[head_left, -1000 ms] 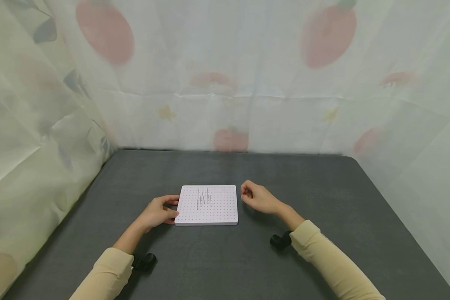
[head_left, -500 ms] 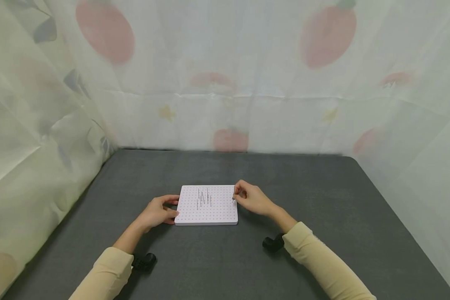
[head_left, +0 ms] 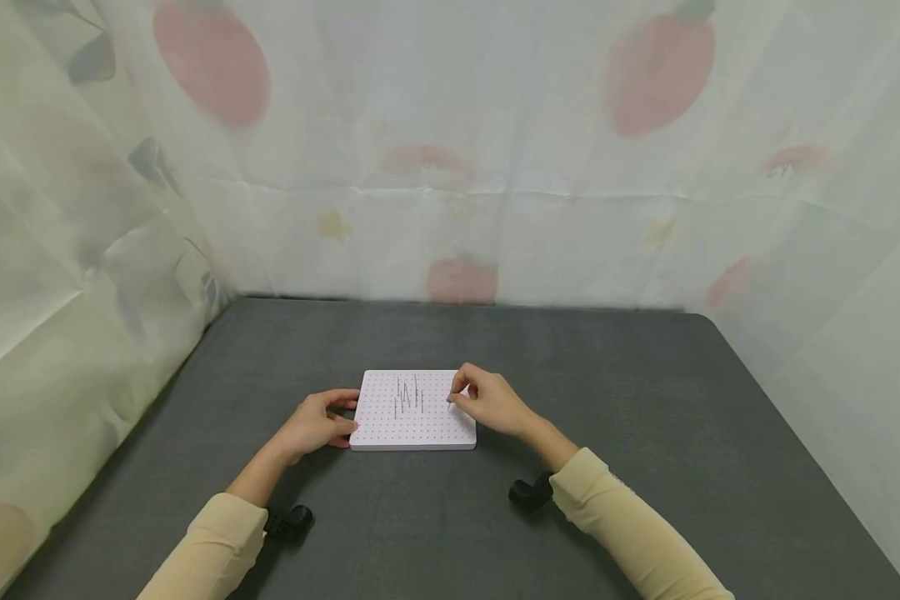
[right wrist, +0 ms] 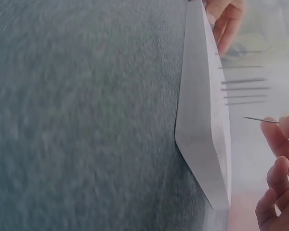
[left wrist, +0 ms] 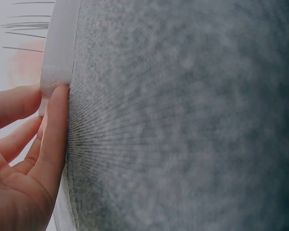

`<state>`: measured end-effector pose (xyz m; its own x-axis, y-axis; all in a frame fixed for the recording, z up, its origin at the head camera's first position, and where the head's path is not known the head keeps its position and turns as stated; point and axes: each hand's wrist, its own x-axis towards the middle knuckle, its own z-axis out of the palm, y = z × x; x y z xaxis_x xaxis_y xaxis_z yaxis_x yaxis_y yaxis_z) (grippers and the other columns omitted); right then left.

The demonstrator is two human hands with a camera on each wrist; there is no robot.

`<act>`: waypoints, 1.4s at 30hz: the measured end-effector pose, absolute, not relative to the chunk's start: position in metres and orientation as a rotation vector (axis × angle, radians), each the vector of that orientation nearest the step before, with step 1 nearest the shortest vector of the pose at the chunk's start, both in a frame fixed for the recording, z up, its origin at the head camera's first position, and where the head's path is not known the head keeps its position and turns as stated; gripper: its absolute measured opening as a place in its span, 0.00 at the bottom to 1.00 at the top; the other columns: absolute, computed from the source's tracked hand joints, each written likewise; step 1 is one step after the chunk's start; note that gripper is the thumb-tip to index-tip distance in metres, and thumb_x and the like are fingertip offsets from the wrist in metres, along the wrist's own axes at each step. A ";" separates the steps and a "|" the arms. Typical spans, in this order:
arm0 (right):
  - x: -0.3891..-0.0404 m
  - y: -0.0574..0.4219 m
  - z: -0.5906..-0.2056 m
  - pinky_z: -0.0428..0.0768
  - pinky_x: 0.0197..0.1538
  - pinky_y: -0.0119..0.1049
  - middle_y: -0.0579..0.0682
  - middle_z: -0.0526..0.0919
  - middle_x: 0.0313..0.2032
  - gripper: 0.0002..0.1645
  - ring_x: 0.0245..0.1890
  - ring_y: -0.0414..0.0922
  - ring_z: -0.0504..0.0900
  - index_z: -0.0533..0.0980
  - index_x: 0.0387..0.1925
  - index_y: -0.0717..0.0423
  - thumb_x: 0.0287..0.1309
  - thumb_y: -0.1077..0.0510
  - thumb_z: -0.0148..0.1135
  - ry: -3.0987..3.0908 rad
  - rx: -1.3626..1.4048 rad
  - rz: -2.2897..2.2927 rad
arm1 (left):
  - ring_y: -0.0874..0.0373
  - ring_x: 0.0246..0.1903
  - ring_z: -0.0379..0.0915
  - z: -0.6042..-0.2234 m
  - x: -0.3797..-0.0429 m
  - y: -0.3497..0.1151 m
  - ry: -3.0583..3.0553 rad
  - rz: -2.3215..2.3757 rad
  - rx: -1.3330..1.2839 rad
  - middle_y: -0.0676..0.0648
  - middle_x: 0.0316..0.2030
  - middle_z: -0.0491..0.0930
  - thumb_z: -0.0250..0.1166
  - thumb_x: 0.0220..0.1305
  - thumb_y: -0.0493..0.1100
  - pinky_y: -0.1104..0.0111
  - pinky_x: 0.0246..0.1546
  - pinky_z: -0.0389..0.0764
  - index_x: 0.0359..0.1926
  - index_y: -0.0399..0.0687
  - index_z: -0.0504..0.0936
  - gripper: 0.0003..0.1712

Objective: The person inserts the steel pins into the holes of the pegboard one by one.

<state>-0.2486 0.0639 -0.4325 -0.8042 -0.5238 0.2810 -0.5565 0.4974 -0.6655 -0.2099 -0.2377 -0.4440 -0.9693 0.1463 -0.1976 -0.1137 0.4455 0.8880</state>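
A white board dotted with small holes (head_left: 435,429) lies flat on the dark table. Several thin needles (right wrist: 245,88) stand in its left-middle part, most of them near upright. My left hand (head_left: 311,427) holds the board's left edge, thumb close to the near corner, fingers (left wrist: 55,130) against the side. Over the right part of the board, my right hand (head_left: 497,406) pinches one needle (right wrist: 262,120) between thumb and forefinger. Its pointed tip faces the board and is apart from the surface in the right wrist view. The remaining right fingers are loosely curled.
The dark grey table (head_left: 607,375) extends all round the board. Behind it hangs a pale curtain (head_left: 555,250) with fruit prints, and another curtain (head_left: 82,333) closes off the left side. A black wrist device (head_left: 531,493) sits under the right forearm.
From beyond the board's right edge, my right hand has moved left over the board, carrying the needle. My left hand and the board stay in place.
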 end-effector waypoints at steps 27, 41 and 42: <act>-0.242 0.035 -0.441 0.61 0.21 0.24 0.41 0.80 0.30 0.06 0.18 0.34 0.64 0.73 0.29 0.46 0.53 0.57 0.64 -2.670 0.948 1.071 | 0.55 0.34 0.77 -0.446 -0.210 -0.239 2.454 1.536 0.028 0.35 0.53 0.68 0.63 0.55 0.30 0.63 0.30 0.83 0.62 0.38 0.66 0.32; -0.242 0.030 -0.445 0.64 0.23 0.25 0.40 0.80 0.30 0.05 0.19 0.34 0.66 0.73 0.29 0.45 0.54 0.57 0.63 -2.685 0.966 1.006 | 0.55 0.34 0.77 -0.446 -0.210 -0.239 2.459 1.538 0.015 0.36 0.53 0.69 0.64 0.54 0.30 0.63 0.29 0.83 0.62 0.38 0.66 0.32; -0.242 0.030 -0.446 0.64 0.23 0.24 0.39 0.79 0.30 0.05 0.20 0.34 0.66 0.73 0.29 0.45 0.54 0.56 0.63 -2.693 0.965 0.996 | 0.55 0.34 0.77 -0.446 -0.210 -0.239 2.456 1.540 0.015 0.36 0.53 0.69 0.64 0.54 0.30 0.63 0.29 0.83 0.62 0.38 0.66 0.32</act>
<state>-0.2424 0.0303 -0.4462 -0.7915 -0.5275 0.3085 -0.6013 0.5821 -0.5473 -0.2101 -0.2387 -0.4460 -0.9707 0.1361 -0.1980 -0.1189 0.4441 0.8881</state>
